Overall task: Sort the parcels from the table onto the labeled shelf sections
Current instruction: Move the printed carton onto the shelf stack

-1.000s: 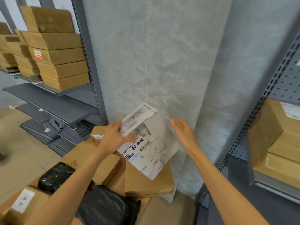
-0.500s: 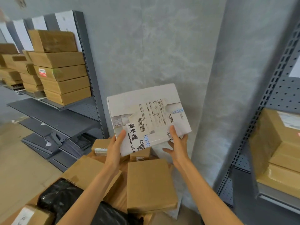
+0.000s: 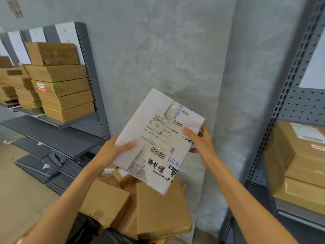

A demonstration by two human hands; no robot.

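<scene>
A white parcel (image 3: 158,131) with barcodes, a shipping label and black print is held up in front of the grey wall, tilted with its long side running up and down. My left hand (image 3: 114,150) grips its left edge, thumb on the face. My right hand (image 3: 200,143) grips its right edge, thumb on the label. Below them lies a pile of brown cardboard parcels (image 3: 160,208) and black plastic bags (image 3: 86,228). A grey shelf (image 3: 79,120) on the left carries stacked brown boxes (image 3: 59,88). A second shelf (image 3: 284,110) on the right holds more brown boxes (image 3: 302,161).
White paper labels (image 3: 67,32) hang along the top of the left shelf. Loose grey shelf panels (image 3: 44,164) lie stacked on the floor under it. A grey fabric-covered wall (image 3: 167,50) fills the gap between the two shelves.
The white parcel came up off the pile into both hands, then turned from lying wide to standing tilted. My right hand moved from open beside it to gripping its right edge.
</scene>
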